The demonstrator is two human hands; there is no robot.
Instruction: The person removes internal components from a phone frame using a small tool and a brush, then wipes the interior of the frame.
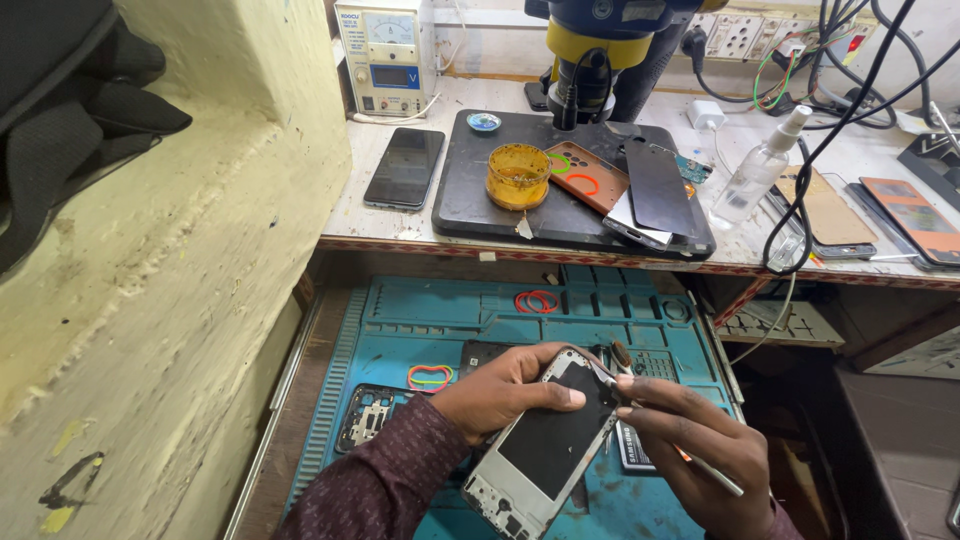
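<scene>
The opened phone frame is held tilted over the teal work mat, low in the head view, its dark inner panel facing up and its top end raised toward the bench. It is clasped by the left hand, which is brought in from the lower left in a dark patterned sleeve; the fingers are curled around the upper left edge and the thumb is pressed flat across the frame's top. The right hand is set just beside it on the right, fingers bunched and closed on a pair of tweezers, whose tips are laid against the frame's upper right corner (the exact contact point is too small to tell). A thin stick-like tool is also tucked in the same hand. Rubber bands are scattered on the mat near the left hand.
</scene>
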